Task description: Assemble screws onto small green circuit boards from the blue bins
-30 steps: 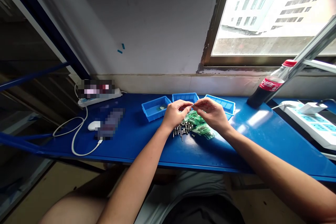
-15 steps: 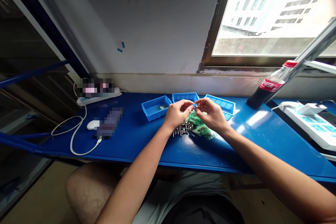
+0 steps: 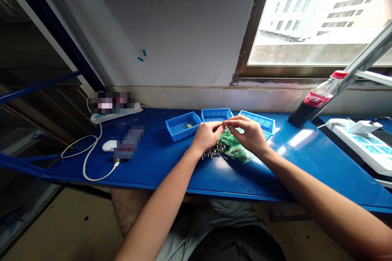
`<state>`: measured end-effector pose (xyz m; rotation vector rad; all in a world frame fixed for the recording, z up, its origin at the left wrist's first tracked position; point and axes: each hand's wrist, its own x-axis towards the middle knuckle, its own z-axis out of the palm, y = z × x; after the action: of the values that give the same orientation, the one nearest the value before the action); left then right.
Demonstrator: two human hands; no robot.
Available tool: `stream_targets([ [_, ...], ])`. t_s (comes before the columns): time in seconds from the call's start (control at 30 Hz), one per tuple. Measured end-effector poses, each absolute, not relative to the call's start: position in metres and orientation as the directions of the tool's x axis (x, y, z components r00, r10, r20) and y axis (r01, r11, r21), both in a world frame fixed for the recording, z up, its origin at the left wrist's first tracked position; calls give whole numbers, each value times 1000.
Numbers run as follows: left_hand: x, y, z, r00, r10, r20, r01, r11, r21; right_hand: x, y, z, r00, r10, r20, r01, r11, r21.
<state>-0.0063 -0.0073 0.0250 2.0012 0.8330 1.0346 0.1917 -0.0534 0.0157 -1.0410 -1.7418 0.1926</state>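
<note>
My left hand (image 3: 208, 135) and my right hand (image 3: 247, 133) meet at the fingertips above the blue table (image 3: 171, 171). Both are closed in a pinch around something too small to make out. Below them lies a pile of dark metal screw-like parts (image 3: 214, 151). Green plastic packets (image 3: 239, 151) lie to its right, partly under my right hand. Behind my hands stand three blue trays: the left one (image 3: 180, 129) holds a small pale item, the middle one (image 3: 217, 113) is partly hidden, and the right one (image 3: 263, 123) is partly covered by my right hand.
A cola bottle (image 3: 317, 100) leans at the back right, near a white power strip (image 3: 364, 142). On the left are a blurred phone-like object (image 3: 128, 144), a white mouse-shaped item (image 3: 109, 146), a white cable (image 3: 84, 167) and another power strip (image 3: 119, 112).
My fingertips have come closer together, and the small blue piece seen between them earlier is now hidden. My right hand has tilted a little. The bare leg below the table has shifted right.
</note>
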Motion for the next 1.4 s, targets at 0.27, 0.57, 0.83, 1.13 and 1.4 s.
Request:
stream_targets([
  [0.27, -6, -3, 20, 487, 781, 392, 187, -531, 826, 192, -52, 14, -109, 705, 701, 576, 619, -534],
  [0.57, -9, -2, 19, 448, 771, 452, 205, -581, 788, 187, -55, 14, -33, 808, 589, 475, 531, -702],
  [0.83, -7, -3, 18, 390, 728, 564, 231, -670, 705, 186, -53, 11, 1, 838, 546, 452, 487, -747],
  [1.13, -5, -5, 20, 395, 751, 528, 182, -628, 757, 188, -53, 12, -16, 830, 557, 457, 502, -734],
  [1.4, -8, -9, 29, 431, 787, 441, 271, -579, 769, 186, -55, 16, -37, 786, 617, 554, 530, -642],
])
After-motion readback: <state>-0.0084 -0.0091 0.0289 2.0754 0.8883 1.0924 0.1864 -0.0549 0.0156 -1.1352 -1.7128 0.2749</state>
